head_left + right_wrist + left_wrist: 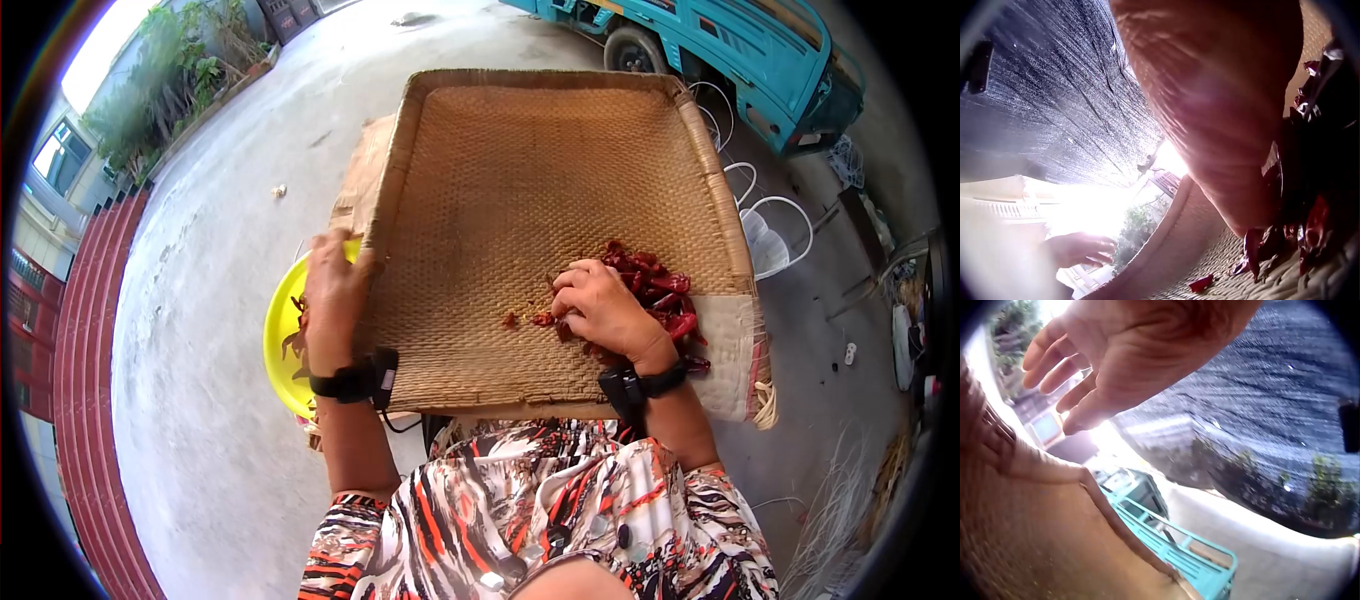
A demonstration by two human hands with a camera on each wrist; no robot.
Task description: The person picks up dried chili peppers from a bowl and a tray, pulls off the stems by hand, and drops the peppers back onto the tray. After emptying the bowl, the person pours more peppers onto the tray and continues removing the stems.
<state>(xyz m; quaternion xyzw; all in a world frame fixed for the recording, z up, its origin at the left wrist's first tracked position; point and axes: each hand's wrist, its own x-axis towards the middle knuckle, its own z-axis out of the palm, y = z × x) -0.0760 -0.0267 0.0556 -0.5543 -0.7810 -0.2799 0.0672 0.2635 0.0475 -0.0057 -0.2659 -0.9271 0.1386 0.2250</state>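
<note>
A large woven tray [540, 170] lies in front of the person, with a pile of dried red chilies [665, 290] at its right side. The right hand [600, 305] rests at the pile's left edge with fingers bent down among the chilies; in the right wrist view the right hand [1222, 112] touches dark red pieces [1250, 250]. The left hand [335, 285] is over the tray's left rim, beside a yellow bowl [278, 345] holding red pieces. The left wrist view shows the left hand [1129, 362] with its fingers loosely extended and nothing in them.
Cardboard [365, 165] lies under the tray's left side. A teal cargo vehicle [745, 60] stands at the upper right, a white bucket [768, 245] right of the tray. Red steps [95, 380] and plants [165, 85] are on the left. Wires lie at the lower right.
</note>
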